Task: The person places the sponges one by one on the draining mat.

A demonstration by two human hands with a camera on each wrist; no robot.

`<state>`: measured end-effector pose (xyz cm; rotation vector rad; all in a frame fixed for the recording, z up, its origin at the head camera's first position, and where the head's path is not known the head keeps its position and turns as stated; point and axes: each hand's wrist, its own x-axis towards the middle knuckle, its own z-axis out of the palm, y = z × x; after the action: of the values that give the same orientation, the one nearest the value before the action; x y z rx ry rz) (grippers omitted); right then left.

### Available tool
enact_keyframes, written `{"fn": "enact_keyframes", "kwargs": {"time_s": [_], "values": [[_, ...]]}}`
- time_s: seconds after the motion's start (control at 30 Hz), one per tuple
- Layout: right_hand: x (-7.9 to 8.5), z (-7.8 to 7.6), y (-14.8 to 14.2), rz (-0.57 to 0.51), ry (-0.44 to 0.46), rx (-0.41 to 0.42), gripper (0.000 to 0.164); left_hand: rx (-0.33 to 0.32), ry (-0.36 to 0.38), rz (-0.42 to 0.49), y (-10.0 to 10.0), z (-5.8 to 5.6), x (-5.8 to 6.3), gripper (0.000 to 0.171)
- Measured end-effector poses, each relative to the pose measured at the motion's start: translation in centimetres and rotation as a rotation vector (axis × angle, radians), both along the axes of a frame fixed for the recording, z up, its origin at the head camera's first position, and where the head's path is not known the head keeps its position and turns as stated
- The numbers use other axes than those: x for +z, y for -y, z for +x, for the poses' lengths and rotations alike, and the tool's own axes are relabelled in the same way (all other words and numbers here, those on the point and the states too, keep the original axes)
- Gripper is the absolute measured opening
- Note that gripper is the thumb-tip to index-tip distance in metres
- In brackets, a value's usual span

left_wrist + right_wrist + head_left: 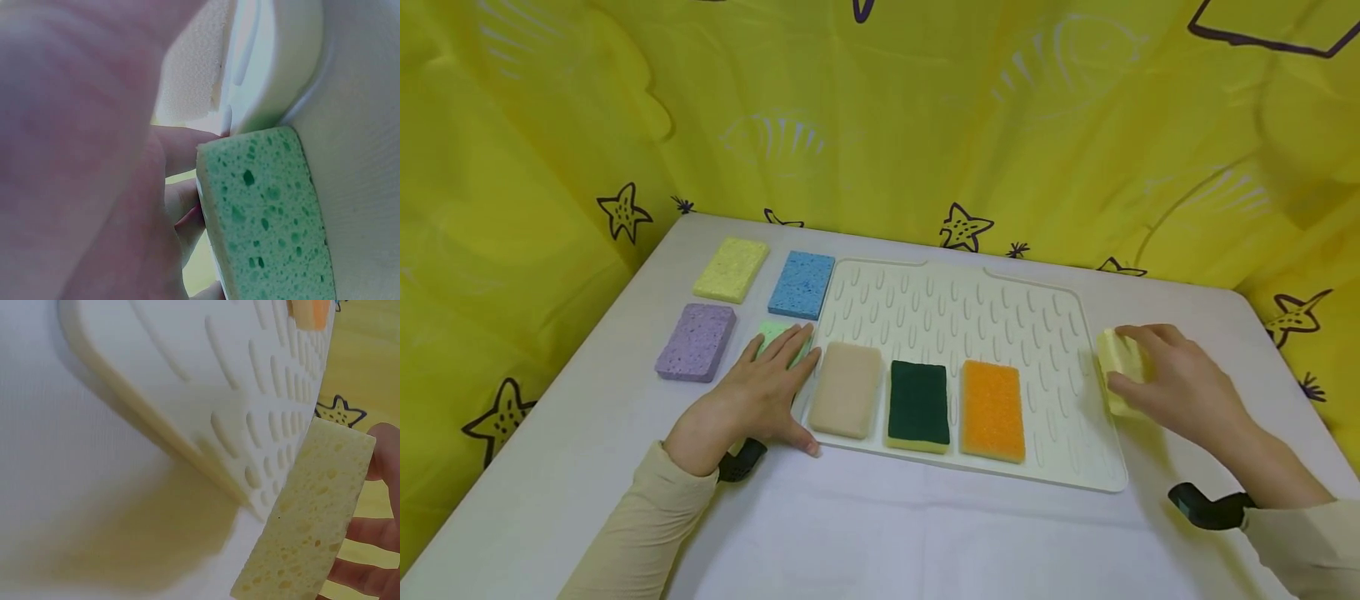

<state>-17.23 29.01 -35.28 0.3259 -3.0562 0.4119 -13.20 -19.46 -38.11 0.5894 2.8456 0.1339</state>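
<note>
With fingers spread and nearly straight, my left hand (756, 396) rests over a light green sponge (269, 219) lying at the left edge of a cream ribbed mat (1060, 442); most of that sponge is hidden under the hand in the head view. My right hand (1183, 387) grips a pale yellow sponge (309, 512) by its sides, beside the mat's right edge. The sponge casts a shadow on the white table in the right wrist view. On the mat's front part lie a beige sponge (846, 390), a dark green scouring sponge (918, 404) and an orange sponge (992, 408).
Left of the mat, a yellow sponge (731, 270), a blue sponge (801, 285) and a purple sponge (696, 342) lie flat on the white table (880, 533). A yellow patterned curtain (880, 125) hangs behind the table and along its sides.
</note>
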Motion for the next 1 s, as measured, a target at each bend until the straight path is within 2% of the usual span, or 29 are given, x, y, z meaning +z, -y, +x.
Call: {"fn": "enact_keyframes", "kwargs": {"time_s": [1.0], "values": [[-0.2,2.8,3.6,0.046,0.002,0.085,0.058,-0.005,-0.019,0.008,0.0,0.0,-0.1,0.127]]}}
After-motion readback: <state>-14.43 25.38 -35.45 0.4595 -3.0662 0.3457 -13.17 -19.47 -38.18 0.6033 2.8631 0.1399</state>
